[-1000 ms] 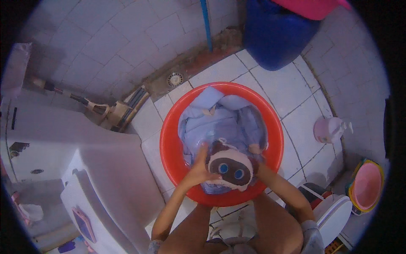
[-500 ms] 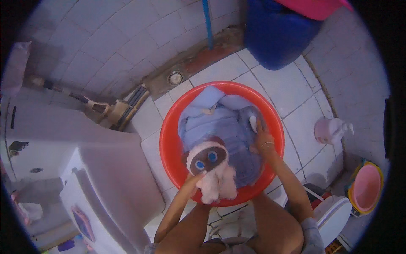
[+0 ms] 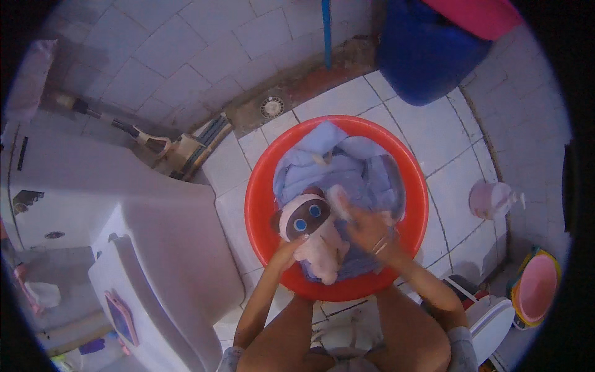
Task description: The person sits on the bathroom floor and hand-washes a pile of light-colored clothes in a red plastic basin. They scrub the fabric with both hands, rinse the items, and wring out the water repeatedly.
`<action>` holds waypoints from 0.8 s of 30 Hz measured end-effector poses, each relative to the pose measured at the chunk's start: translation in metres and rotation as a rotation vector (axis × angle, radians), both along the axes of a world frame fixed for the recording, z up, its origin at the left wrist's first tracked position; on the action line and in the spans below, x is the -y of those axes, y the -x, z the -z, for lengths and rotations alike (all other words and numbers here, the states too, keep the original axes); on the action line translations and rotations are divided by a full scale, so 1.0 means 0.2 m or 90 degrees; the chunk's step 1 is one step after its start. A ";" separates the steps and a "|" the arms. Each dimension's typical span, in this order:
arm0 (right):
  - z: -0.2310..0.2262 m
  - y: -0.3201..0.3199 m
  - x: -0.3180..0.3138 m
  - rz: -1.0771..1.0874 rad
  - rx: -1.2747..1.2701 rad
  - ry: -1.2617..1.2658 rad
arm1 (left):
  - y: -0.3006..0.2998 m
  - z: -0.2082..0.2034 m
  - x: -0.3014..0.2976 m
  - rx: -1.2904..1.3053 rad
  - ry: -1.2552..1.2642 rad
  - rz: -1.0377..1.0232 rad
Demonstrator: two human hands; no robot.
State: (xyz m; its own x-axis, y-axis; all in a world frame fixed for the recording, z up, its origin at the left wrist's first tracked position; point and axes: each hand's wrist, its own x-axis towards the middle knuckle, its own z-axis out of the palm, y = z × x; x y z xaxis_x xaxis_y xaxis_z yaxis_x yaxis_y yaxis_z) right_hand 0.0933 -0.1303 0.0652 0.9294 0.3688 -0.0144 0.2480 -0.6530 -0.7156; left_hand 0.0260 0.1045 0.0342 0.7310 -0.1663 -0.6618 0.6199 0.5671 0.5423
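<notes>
My left hand point(image 3: 286, 254) is closed on the lower side of a plush toy point(image 3: 321, 248), pale pink with a dark brown face patch and round blue eyes. The toy is held over a red basin point(image 3: 253, 211). Beside it, my right hand point(image 3: 367, 229) grips a small whitish oblong thing point(image 3: 338, 197), close to the toy's head; blur hides whether it is a soap bar or a brush. Wet light-blue cloth point(image 3: 338, 170) lies bunched in the basin under both hands. A thin bracelet circles my right wrist.
The basin stands on white floor tiles between my legs. A white washing machine point(image 3: 173, 229) with a pink-edged phone point(image 3: 121, 317) on it is at left. Beyond are a floor drain point(image 3: 272, 107) and a blue barrel point(image 3: 427, 56). A pump bottle point(image 3: 489, 199) and stacked basins point(image 3: 537, 288) stand at right.
My right hand has moved left from the basin's right side to the plush toy, carrying the whitish thing. The toy has tilted and lifted slightly in my left hand. The whole view has shifted a little.
</notes>
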 end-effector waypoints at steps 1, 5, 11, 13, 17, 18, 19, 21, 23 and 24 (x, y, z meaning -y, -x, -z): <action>-0.16 0.02 -0.14 -0.086 -0.068 0.066 | 0.01 0.00 0.01 0.019 -0.011 -0.003; -0.22 0.00 -0.25 -0.176 -0.066 0.164 | 0.07 0.04 0.04 0.005 -0.022 -0.076; -0.21 -0.04 -0.04 -0.039 -0.133 0.149 | 0.14 -0.01 0.07 -0.029 -0.068 -0.106; -0.26 0.07 -0.18 -0.122 -0.115 0.148 | 0.13 -0.05 0.10 0.000 -0.057 -0.089; -0.20 0.01 -0.13 -0.095 -0.121 0.088 | 0.13 -0.14 0.12 0.021 -0.030 -0.110; -0.21 -0.01 -0.11 -0.084 -0.133 0.053 | 0.13 -0.15 0.12 0.039 -0.055 -0.100; -0.25 0.01 -0.13 -0.123 -0.139 0.084 | 0.12 -0.16 0.11 0.031 -0.013 -0.126; -0.39 0.11 -0.19 -0.197 -0.162 0.158 | 0.08 -0.22 0.10 0.005 0.082 -0.176; -0.38 0.14 -0.18 -0.171 -0.066 0.135 | 0.04 -0.26 0.12 0.006 0.094 -0.170; -0.36 0.16 -0.18 -0.160 -0.022 0.121 | 0.03 -0.28 0.14 0.004 0.082 -0.174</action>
